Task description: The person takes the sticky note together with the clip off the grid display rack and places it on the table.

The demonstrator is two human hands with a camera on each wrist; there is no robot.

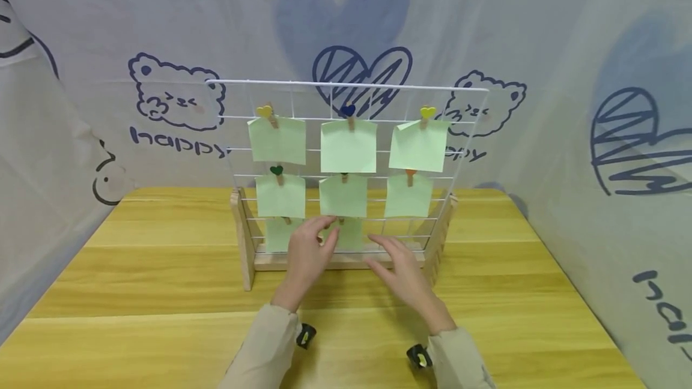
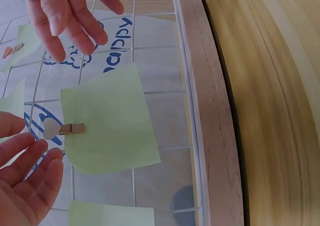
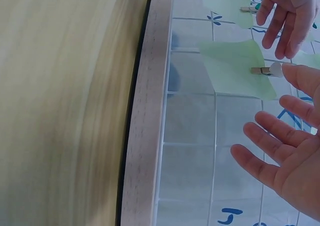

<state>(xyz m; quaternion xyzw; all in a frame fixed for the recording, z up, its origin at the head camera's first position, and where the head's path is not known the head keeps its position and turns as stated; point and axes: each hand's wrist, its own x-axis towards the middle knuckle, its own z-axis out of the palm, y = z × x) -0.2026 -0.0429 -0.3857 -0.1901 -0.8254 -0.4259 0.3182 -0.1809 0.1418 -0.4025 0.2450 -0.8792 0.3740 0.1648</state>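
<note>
A green sticky note [image 1: 350, 238] hangs in the middle of the bottom row of a white wire grid [image 1: 384, 228]. A small wooden clothespin [image 2: 75, 128] with a white heart [image 2: 50, 128] clips its upper edge to the wires. My left hand [image 1: 309, 252] is just left of this note, fingers loosely bent beside the white heart and holding nothing. To the right of the note, my right hand [image 1: 402, 269] has its fingers spread apart, also with nothing in them. In the right wrist view, the right hand's thumb overlaps the edge of the white heart.
Several more green notes hang above and at bottom left, on clothespins with hearts such as yellow [image 1: 427, 113], dark blue [image 1: 348, 110] and green [image 1: 277, 170]. The grid stands in a wooden base [image 1: 245, 245] on a wood-grain table [image 1: 135, 281]. A printed cloth [image 1: 178, 17] hangs behind.
</note>
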